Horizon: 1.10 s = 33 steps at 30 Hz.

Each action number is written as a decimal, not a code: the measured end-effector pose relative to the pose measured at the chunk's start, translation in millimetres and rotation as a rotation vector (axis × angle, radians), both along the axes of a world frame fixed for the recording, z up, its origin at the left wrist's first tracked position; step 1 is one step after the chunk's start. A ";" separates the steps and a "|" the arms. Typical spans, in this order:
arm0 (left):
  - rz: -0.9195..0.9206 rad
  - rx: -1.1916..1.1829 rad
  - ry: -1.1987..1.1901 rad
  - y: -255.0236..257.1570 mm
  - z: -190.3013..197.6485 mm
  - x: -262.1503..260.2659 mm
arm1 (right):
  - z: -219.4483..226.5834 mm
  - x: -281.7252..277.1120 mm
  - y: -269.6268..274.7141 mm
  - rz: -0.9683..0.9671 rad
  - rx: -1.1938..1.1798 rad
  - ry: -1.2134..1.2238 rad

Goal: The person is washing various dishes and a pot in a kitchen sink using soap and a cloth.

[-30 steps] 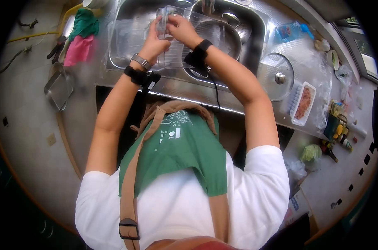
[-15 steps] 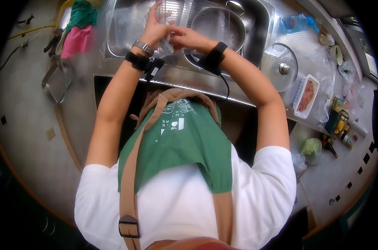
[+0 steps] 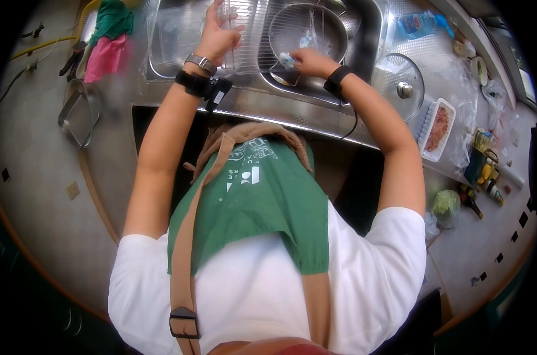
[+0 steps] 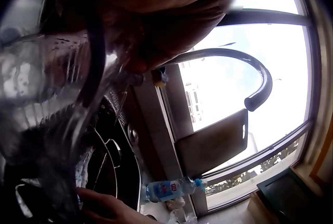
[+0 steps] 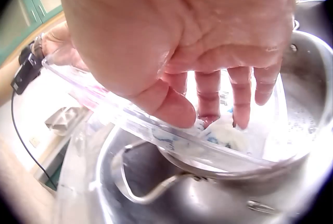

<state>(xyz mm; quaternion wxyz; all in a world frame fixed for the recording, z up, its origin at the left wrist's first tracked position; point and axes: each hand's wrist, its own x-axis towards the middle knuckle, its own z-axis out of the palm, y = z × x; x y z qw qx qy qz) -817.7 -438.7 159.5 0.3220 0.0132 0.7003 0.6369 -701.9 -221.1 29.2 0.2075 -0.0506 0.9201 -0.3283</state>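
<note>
My left hand (image 3: 218,36) grips the edge of a clear ridged plastic container (image 3: 251,50), which lies tilted over the sink and partly across a steel pot (image 3: 342,47). In the left wrist view, wet clear plastic (image 4: 36,78) is close beside the left hand (image 4: 161,21). My right hand (image 3: 316,63) pinches a crumpled white-and-blue wad (image 3: 287,60) near the pot's front. The right wrist view has the right hand (image 5: 192,41) with fingers pointing down onto the wad (image 5: 226,134), behind the container's clear edge (image 5: 156,130).
Right of the sink (image 3: 372,35) are a glass lid (image 3: 393,94), a blue-capped bottle (image 3: 419,25) and a tray of meat (image 3: 439,130). Green and pink cloths (image 3: 107,58) hang at the left. A faucet (image 4: 260,78) and a board (image 4: 213,143) show by the window.
My right hand has moved right, away from my left hand, with the wad in its fingers. The container, narrow and edge-on earlier, now shows its broad ridged face.
</note>
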 end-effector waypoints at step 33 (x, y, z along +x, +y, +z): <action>-0.260 -0.006 0.708 4.4 21.8 -2.1 | 129.2 -74.5 -3.0 -0.643 -0.261 1.034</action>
